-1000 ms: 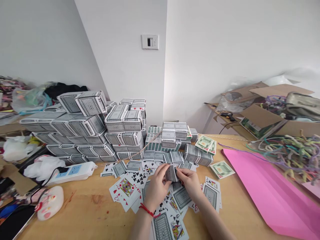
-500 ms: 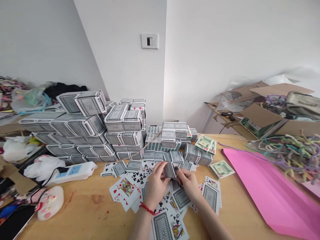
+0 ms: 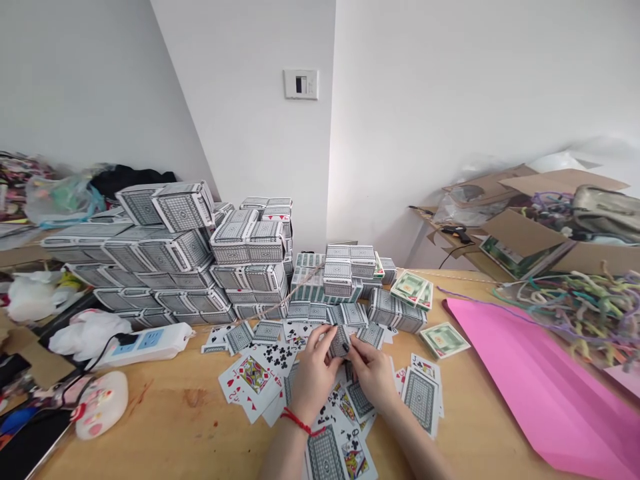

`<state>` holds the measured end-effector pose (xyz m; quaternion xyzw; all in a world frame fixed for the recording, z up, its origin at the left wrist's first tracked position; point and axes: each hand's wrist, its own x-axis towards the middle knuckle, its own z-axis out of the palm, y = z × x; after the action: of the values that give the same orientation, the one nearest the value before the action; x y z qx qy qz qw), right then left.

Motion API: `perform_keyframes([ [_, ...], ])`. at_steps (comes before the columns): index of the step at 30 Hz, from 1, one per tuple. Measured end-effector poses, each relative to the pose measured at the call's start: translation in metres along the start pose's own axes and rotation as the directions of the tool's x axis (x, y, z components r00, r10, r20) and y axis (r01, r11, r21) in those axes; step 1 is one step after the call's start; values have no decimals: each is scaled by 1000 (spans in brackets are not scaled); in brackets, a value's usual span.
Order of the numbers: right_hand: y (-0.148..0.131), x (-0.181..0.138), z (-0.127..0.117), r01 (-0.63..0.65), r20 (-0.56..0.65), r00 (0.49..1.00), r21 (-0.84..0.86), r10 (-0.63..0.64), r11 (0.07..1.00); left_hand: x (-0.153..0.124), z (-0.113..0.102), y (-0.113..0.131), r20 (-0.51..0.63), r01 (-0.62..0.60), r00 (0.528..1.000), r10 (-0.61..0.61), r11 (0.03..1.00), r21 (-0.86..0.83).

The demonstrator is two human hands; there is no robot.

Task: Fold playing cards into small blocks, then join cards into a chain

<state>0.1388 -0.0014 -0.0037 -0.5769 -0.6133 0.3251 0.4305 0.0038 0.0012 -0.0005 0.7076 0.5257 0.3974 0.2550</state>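
Observation:
Between both hands is a grey-backed playing card (image 3: 339, 341), held just above the table. My left hand (image 3: 316, 373) grips its left side, fingers on top and thumb below. My right hand (image 3: 371, 371) pinches the right side, a dark-nailed finger pressed onto the card back. Whether it is one card or a folded one I cannot make out. Loose playing cards (image 3: 255, 375), some face up and some face down, lie spread under and around my hands. Another group of cards (image 3: 421, 400) lies right of my right forearm. A row of folded cards (image 3: 303, 311) stands beyond.
Large stacks of boxes built from cards (image 3: 170, 257) rise at the back left. Card packs (image 3: 444, 339) lie at right beside a pink sheet (image 3: 540, 387). A power strip (image 3: 150, 343) and a plush toy (image 3: 103, 407) sit at left. Cardboard boxes (image 3: 525, 240) and yarn-like strands (image 3: 580, 307) are far right.
My right hand has shifted slightly left, closer to my left hand, and its finger now presses on the card back. The card has tilted a little between the hands.

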Motion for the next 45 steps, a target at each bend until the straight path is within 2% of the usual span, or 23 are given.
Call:
perform_keyframes([
  [6, 13, 7, -3, -51, -15, 998, 223, 56, 974, -2, 4, 15, 125, 24, 992, -8, 991, -132],
  [11, 3, 4, 2, -157, 143, 984, 439, 103, 885, -2, 2, 15, 18, 96, 995, -95, 984, -151],
  [15, -3, -3, 10, -188, 227, 970, 484, 86, 855, -1, 4, 12, -4, 185, 983, -185, 983, -9],
  [20, -4, -6, 15, -181, 111, 983, 389, 149, 903, -2, 9, 18, -19, 168, 986, -167, 975, 148],
  [24, -8, -5, 14, -253, 72, 967, 417, 246, 873, -4, 13, 23, -70, 111, 993, -100, 978, 175],
  [27, -10, -5, 13, -292, 99, 955, 471, 280, 832, -6, 17, 25, -115, 42, 993, -27, 990, 131],
  [30, -9, -2, 9, -245, 66, 968, 460, 243, 853, -8, 22, 27, -144, 9, 990, 5, 995, 98],
  [34, -8, 1, 5, -119, -15, 991, 372, 135, 921, -12, 27, 25, -146, 29, 989, -22, 999, 42],
  [40, -17, -1, 4, -103, -37, 991, 360, 125, 927, -13, 23, 24, -218, 87, 972, -91, 996, -28],
  [43, -16, 1, 2, -127, 12, 991, 392, 133, 911, -9, 15, 26, -128, 157, 974, -187, 964, -216],
  [45, -10, 4, 1, -165, 71, 986, 436, 149, 885, -5, 10, 26, -30, 241, 961, -274, 889, -389],
])
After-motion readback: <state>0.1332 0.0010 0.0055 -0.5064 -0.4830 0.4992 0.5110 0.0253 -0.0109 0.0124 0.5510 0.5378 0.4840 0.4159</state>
